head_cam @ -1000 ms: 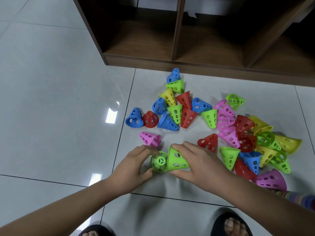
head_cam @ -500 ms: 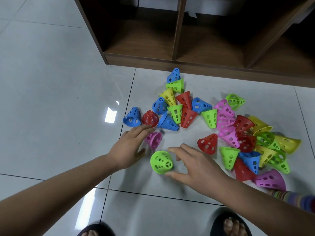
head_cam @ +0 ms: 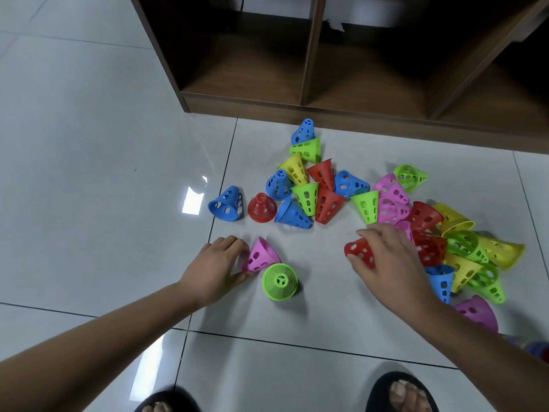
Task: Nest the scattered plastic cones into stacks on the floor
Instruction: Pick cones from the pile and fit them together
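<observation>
Head: left hand (head_cam: 212,267) grips one pink cone (head_cam: 263,255).

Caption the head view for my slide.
Left hand holds a pink cone, right hand a red cone, a green cone between them on the floor.

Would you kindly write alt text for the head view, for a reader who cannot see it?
A person's left hand grips a pink cone and the right hand grips a red cone, either side of an upright green cone on the floor. Scattered coloured cones lie beyond, before a wooden shelf.
</observation>
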`<state>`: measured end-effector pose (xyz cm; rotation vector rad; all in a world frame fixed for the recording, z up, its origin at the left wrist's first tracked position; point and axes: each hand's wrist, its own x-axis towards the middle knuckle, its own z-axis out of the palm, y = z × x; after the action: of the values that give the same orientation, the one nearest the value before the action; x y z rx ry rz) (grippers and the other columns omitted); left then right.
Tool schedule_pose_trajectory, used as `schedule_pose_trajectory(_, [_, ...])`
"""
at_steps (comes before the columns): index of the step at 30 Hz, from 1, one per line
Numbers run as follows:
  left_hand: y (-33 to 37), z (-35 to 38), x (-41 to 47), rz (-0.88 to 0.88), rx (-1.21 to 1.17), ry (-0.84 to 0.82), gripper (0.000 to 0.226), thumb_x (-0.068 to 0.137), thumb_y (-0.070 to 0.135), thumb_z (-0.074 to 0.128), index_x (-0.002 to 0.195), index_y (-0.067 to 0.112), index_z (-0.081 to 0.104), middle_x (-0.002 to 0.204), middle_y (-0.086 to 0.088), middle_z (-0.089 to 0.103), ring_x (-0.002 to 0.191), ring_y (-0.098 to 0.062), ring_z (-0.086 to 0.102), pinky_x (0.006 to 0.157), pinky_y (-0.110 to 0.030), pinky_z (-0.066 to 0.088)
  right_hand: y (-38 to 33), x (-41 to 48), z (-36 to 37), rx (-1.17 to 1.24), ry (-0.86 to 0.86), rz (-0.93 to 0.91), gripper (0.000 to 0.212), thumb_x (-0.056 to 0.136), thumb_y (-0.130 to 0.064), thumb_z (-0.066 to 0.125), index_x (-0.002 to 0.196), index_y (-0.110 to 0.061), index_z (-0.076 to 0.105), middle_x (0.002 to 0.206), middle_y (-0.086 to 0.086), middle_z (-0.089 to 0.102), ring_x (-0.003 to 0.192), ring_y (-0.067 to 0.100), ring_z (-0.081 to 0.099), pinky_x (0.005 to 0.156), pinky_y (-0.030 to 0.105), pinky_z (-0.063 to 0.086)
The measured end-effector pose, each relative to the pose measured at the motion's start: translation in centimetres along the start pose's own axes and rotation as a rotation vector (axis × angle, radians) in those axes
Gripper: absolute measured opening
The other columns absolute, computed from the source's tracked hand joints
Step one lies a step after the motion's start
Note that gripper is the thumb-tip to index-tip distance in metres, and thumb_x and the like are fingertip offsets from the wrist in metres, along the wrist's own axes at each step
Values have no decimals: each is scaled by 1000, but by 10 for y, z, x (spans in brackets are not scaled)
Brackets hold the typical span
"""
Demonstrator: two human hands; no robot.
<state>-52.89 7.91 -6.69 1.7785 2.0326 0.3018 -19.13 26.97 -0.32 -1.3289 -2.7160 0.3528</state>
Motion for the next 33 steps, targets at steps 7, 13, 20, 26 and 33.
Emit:
schedule_pose_trajectory(7, [16, -2, -1, -28, -186, -19, 83, 91, 62, 74, 158, 36, 32, 134, 4, 58, 112, -20, 61, 90, -39, 56, 14, 6, 13, 85, -146, 215, 45, 102, -53, 57, 132, -19, 59, 134, 7, 50, 117, 33, 60, 93, 48, 57])
schedule_pose_trajectory(13, [21, -5, 9, -18, -115, -77, 84, 91, 63, 73, 161, 41, 30, 141, 3, 52, 117, -24, 59, 93, -42, 57, 1, 6, 21, 134, -213, 160, 43, 99, -50, 64, 132, -22, 62, 130, 3, 50, 113, 29, 62, 94, 42, 54])
schedule_pose_trajectory(20, [25, -1, 1, -16, -108, -79, 78, 84, 66, 62, 150, 30, 40, 133, 1, 57, 111, -25, 60, 90, -40, 55, -17, -8, 31, 323, -255, 133, 17, 99, -45, 66, 108, -31, 67, 129, -4, 45, 114, 21, 59, 105, 39, 48])
schedule_pose_trajectory(26, [25, -9, -8, -51, -240, -58, 58, 82, 54, 60, 135, 40, 40, 117, 8, 62, 88, -17, 62, 71, -37, 56, -28, -11, 31, 392, -325, 280, 57, 76, -31, 83, 125, -34, 55, 128, -5, 42, 111, 19, 59, 95, 36, 51])
schedule_pose_trajectory(33, [24, -25, -27, -26, -375, 11, 70, 93, 51, 72, 155, 48, 39, 121, 15, 55, 85, -9, 61, 80, -36, 58, -26, -9, 24, 438, -510, 449, 94, 70, -33, 85, 149, -40, 34, 101, -4, 65, 89, 16, 68, 80, 33, 58])
